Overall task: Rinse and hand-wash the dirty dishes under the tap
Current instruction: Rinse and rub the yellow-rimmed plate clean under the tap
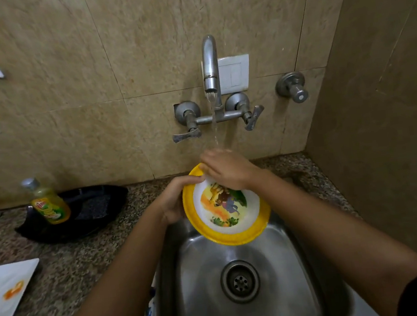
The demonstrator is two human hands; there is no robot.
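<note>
A round plate with a yellow rim and a cartoon picture in its white middle is held tilted over the steel sink. My left hand grips its left rim. My right hand lies on the plate's upper edge, fingers curled, right where the water stream lands. The tap on the wall is running, and the water falls onto my right hand and the plate's top. The drain shows in the sink's bare bottom.
On the granite counter to the left stand a dish-soap bottle, a black dish behind it, and a white rectangular plate with orange marks at the near left. A side wall closes the right.
</note>
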